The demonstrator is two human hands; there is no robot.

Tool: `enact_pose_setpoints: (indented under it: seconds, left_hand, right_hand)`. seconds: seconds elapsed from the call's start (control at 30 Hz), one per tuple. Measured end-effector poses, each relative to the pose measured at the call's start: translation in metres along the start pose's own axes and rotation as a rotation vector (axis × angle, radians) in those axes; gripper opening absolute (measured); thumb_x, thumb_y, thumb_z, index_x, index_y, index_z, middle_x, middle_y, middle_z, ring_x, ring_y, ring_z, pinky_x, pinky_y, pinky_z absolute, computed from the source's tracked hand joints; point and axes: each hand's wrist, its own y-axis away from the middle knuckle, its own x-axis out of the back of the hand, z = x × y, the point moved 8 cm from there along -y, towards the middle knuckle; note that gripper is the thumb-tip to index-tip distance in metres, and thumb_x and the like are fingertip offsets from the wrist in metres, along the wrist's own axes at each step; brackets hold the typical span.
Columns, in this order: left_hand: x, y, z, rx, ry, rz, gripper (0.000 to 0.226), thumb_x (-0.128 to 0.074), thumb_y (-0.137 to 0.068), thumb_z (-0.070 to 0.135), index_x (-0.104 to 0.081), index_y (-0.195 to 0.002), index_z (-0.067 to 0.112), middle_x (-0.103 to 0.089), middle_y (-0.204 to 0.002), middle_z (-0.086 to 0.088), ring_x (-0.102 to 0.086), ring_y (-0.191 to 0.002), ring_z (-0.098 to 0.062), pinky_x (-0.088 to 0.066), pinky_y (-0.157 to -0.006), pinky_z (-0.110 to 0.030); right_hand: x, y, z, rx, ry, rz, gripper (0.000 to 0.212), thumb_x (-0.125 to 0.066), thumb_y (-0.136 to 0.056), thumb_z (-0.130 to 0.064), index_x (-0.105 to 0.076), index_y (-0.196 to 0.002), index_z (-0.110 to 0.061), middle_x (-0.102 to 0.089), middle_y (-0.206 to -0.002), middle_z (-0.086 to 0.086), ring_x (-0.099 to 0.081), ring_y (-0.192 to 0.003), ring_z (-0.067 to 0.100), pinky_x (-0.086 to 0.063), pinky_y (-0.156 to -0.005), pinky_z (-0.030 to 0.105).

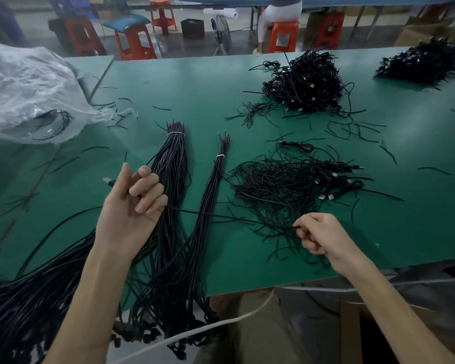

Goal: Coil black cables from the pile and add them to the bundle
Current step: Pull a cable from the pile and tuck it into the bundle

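Black cable (pixel 216 216) stretched between hands.
Left hand (pixel 132 206) grips plug end; right hand (pixel 322 239) pinches it at pile (pixel 286 187) edge.

Green table (pixel 195 82) w/ two tied bundles of black cable left of centre: thick bundle (pixel 172 164) & thin bundle (pixel 217 177) just right of it, both hanging over the near edge. Loose pile (pixel 286 187) lies right of them. Big heap (pixel 305 85) far right, second heap (pixel 420 61) at far-right corner, plastic bag (pixel 24 93) far left, short black offcuts (pixel 258 111) scattered btw.

Dim, even light; hazy, soft background; wide-angle bending at edges.
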Motion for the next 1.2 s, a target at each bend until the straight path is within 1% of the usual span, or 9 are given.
enact_pose_setpoints:
  seconds: [0.17, 0.37, 0.5, 0.6, 0.67, 0.73, 0.83, 1.03, 1.2]
  left_hand:
    - [-0.029, 0.01, -0.004, 0.018, -0.145, -0.253, 0.042, -0.038, -0.113, 0.039, -0.061, -0.09, 0.013, -0.044, -0.059, 0.01, -0.033, -0.046, -0.007, -0.03, -0.053, -0.023]
    - [-0.032, 0.04, -0.066, 0.554, -1.307, -0.609, 0.055, -0.035, -0.107, 0.055, -0.07, -0.101, 0.012, -0.072, -0.075, -0.006, -0.061, -0.055, -0.02, -0.046, -0.059, -0.027]
    - [-0.005, 0.025, -0.087, 0.661, -1.757, -0.387, 0.053, -0.035, -0.098, 0.061, -0.07, -0.105, 0.022, -0.077, -0.09, 0.002, -0.071, -0.076, -0.013, -0.053, -0.088, -0.028]
    - [0.005, 0.009, -0.077, 0.539, -1.934, -0.234, 0.066, -0.029, -0.084, 0.072, -0.068, -0.112, 0.026, -0.075, -0.094, 0.007, -0.066, -0.069, 0.001, -0.051, -0.068, -0.016]
    - [0.005, 0.004, -0.073, 0.472, -1.92, -0.203, 0.074, -0.029, -0.083, 0.075, -0.06, -0.135, 0.031, -0.073, -0.117, 0.009, -0.065, -0.077, 0.007, -0.05, -0.072, -0.012]
    - [0.003, -0.001, -0.069, 0.362, -1.898, -0.208, 0.083, -0.029, -0.085, 0.078, -0.042, -0.154, 0.033, -0.059, -0.145, 0.012, -0.062, -0.117, -0.001, -0.046, -0.099, -0.019]
    - [0.002, -0.005, -0.063, 0.245, -1.723, -0.186, 0.085, -0.03, -0.088, 0.072, -0.027, -0.161, 0.029, -0.03, -0.163, 0.021, -0.036, -0.146, -0.001, -0.031, -0.116, -0.02]
    - [-0.006, -0.022, -0.066, 0.128, -0.724, 0.074, 0.077, -0.01, -0.098, 0.061, -0.035, -0.154, 0.013, -0.055, -0.149, 0.004, -0.05, -0.141, -0.014, -0.04, -0.116, -0.029]
    - [-0.029, -0.018, -0.041, 0.038, -0.244, -0.038, 0.078, -0.018, -0.105, 0.058, -0.052, -0.145, 0.001, -0.061, -0.143, -0.011, -0.058, -0.134, -0.02, -0.051, -0.105, -0.031]
  right_hand:
    - [0.003, -0.009, 0.005, -0.071, -0.26, 0.024, 0.011, -0.05, -0.101, -0.005, -0.059, -0.096, -0.002, -0.055, -0.064, 0.003, -0.038, -0.044, 0.01, -0.025, -0.037, 0.021]
    - [0.001, -0.017, -0.018, -0.07, -0.812, -0.012, 0.008, -0.046, -0.102, -0.002, -0.05, -0.104, -0.009, -0.054, -0.068, 0.0, -0.04, -0.048, 0.005, -0.032, -0.039, 0.017]
    - [-0.018, -0.006, -0.049, -0.021, -0.996, -0.121, 0.014, -0.044, -0.1, 0.0, -0.046, -0.099, -0.014, -0.054, -0.067, 0.0, -0.039, -0.047, 0.004, -0.034, -0.039, 0.017]
    - [-0.03, 0.01, -0.074, 0.004, -1.103, -0.214, 0.019, -0.042, -0.098, 0.002, -0.042, -0.093, -0.016, -0.053, -0.068, 0.0, -0.039, -0.044, 0.004, -0.035, -0.038, 0.017]
    - [-0.037, 0.024, -0.091, 0.018, -1.109, -0.289, 0.019, -0.042, -0.096, 0.002, -0.042, -0.091, -0.016, -0.05, -0.069, -0.001, -0.037, -0.042, 0.004, -0.033, -0.037, 0.017]
    - [-0.045, 0.04, -0.104, 0.03, -1.079, -0.374, 0.017, -0.042, -0.094, 0.001, -0.045, -0.091, -0.015, -0.046, -0.069, -0.002, -0.034, -0.04, 0.004, -0.031, -0.035, 0.017]
    - [-0.065, 0.066, -0.113, 0.035, -1.005, -0.506, 0.014, -0.043, -0.091, 0.0, -0.051, -0.091, -0.012, -0.043, -0.065, -0.004, -0.03, -0.038, 0.004, -0.027, -0.034, 0.018]
    - [-0.116, 0.102, -0.079, -0.117, -0.917, -0.724, 0.014, -0.042, -0.091, 0.0, -0.053, -0.092, -0.009, -0.039, -0.06, -0.002, -0.029, -0.037, 0.005, -0.024, -0.035, 0.02]
    - [-0.143, 0.103, -0.027, -0.239, -0.775, -0.744, 0.01, -0.045, -0.093, -0.006, -0.05, -0.087, -0.012, -0.031, -0.063, -0.002, -0.026, -0.041, 0.007, -0.021, -0.039, 0.022]
